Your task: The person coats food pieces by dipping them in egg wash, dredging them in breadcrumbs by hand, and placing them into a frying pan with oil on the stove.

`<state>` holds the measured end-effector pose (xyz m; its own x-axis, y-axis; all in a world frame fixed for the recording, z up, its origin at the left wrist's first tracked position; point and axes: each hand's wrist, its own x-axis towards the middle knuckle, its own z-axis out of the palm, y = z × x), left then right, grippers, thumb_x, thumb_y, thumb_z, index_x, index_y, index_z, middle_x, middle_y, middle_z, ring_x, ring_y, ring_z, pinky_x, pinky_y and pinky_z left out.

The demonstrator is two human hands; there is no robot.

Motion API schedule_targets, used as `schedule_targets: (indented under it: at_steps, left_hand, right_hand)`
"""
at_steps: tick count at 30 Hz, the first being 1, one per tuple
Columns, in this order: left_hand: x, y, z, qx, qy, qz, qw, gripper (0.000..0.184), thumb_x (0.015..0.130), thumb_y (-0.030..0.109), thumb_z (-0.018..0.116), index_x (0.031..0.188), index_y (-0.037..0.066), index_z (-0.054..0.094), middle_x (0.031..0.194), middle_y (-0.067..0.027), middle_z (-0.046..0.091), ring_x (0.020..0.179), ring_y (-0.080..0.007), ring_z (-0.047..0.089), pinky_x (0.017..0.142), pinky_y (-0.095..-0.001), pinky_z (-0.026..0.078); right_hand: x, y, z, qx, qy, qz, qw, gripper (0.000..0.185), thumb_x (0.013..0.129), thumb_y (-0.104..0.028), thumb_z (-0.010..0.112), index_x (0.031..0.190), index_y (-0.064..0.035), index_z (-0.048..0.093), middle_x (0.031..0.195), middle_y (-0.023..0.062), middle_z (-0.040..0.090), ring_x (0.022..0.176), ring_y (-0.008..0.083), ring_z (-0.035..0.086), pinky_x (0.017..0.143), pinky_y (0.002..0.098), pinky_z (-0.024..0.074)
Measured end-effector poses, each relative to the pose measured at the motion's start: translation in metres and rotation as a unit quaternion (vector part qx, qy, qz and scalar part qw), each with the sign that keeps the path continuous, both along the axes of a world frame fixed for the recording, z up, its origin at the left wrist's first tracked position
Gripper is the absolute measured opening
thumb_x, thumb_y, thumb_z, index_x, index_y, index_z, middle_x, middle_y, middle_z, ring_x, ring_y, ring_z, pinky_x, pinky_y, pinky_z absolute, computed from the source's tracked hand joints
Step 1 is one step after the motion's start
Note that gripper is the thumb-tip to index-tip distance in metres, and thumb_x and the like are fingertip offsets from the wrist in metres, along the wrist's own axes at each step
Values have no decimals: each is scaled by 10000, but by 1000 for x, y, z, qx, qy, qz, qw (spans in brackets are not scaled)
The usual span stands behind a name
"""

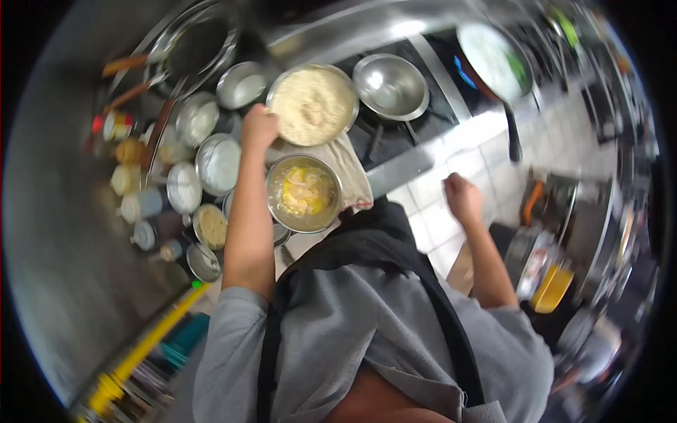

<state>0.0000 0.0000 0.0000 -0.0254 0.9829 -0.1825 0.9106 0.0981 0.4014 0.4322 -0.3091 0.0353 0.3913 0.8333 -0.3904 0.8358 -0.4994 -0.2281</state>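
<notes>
My left hand (261, 127) is closed at the left rim of a wide metal bowl (350, 125) and appears to grip it. Pale, crumb-like breading (314, 106) fills that bowl and looks smeared by motion. Just below it stands a smaller metal bowl (274, 206) with beaten egg and pale pieces (307, 192) in it. A folded beige cloth (349, 166) lies beside and under the bowls. Off to the right, over the tiled floor, my right hand (461, 197) hangs in the air, apart from everything, its fingers curled closed with nothing visible in them.
An unfilled-looking metal bowl (391, 86) sits on the stove. Farther right, a pan (493, 63) with white and green contents is over a blue flame, handle (514, 134) jutting toward me. Several small bowls, such as one of white powder (218, 164), and squeeze bottles (141, 204) crowd the left.
</notes>
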Motion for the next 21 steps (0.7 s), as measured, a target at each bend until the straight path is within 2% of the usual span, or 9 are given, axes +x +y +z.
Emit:
schedule_targets:
  at_steps: [1, 2, 3, 5, 8, 13, 15, 18, 21]
  left_hand:
    - [4, 4, -2, -20, 5, -43, 999, 294, 778, 250, 598, 927, 4, 656, 907, -259, 698, 824, -264, 724, 767, -442, 533]
    - [-7, 3, 11, -117, -120, 9, 986, 250, 785, 194, 578, 897, -20, 641, 761, -220, 687, 661, -275, 701, 621, -413, 525]
    - [37, 33, 27, -24, -102, -13, 994, 230, 786, 176, 576, 876, -30, 626, 659, -181, 659, 546, -252, 663, 515, -376, 498]
    - [38, 19, 12, -78, -151, 2, 985, 178, 819, 151, 568, 870, -17, 602, 618, -128, 647, 483, -183, 631, 432, -325, 475]
    - [40, 7, 4, -89, -131, -21, 987, 134, 841, 117, 555, 867, -11, 582, 635, -114, 648, 470, -166, 616, 414, -309, 468]
    - [43, 6, 7, -132, -178, 5, 975, 86, 869, 88, 555, 910, 12, 552, 644, -82, 635, 471, -146, 609, 396, -289, 457]
    - [44, 3, 8, -103, -170, 13, 980, 95, 867, 100, 568, 905, 14, 554, 642, -82, 632, 467, -143, 604, 397, -286, 457]
    - [39, 9, 5, -115, -163, 8, 980, 102, 867, 112, 570, 883, 12, 564, 642, -87, 633, 457, -142, 596, 399, -281, 454]
    - [40, 9, 4, -102, -155, -4, 983, 118, 866, 124, 564, 890, 9, 571, 607, -87, 627, 454, -142, 592, 397, -281, 443]
  right_hand:
    - [19, -35, -29, -96, -98, 6, 991, 412, 844, -119, 600, 1254, -162, 618, 1161, 162, 668, 1116, 309, 626, 896, 418, 519]
    - [21, -71, -38, -111, -263, 49, 957, 522, 828, -78, 592, 1342, -155, 534, 1349, 158, 553, 1222, 337, 546, 923, 446, 502]
    - [70, -35, -89, -83, -183, -65, 977, 604, 817, -83, 611, 1400, -143, 463, 1441, 145, 457, 1278, 360, 485, 962, 470, 484]
    - [94, -61, -112, -32, -108, -185, 976, 595, 809, -166, 670, 1369, -93, 484, 1394, 159, 496, 1234, 364, 523, 978, 453, 484]
    - [102, -44, -145, -77, 70, -186, 977, 717, 756, -364, 733, 1376, -88, 502, 1248, 191, 634, 1162, 333, 601, 975, 424, 490]
    - [66, 18, -186, -10, 61, -199, 978, 730, 728, -373, 780, 1342, -74, 522, 1206, 202, 649, 1128, 352, 616, 945, 431, 500]
    - [67, 37, -197, -49, 88, -182, 978, 712, 754, -373, 758, 1347, -79, 493, 1173, 153, 674, 1096, 318, 644, 903, 430, 525]
    - [69, 45, -223, 22, 84, -204, 975, 383, 767, -386, 743, 1084, -174, 720, 1083, 130, 714, 1020, 324, 670, 862, 435, 526]
    - [79, 46, -227, -9, 84, -206, 975, 362, 766, -368, 737, 1060, -157, 731, 1062, 133, 717, 1001, 312, 675, 846, 428, 533]
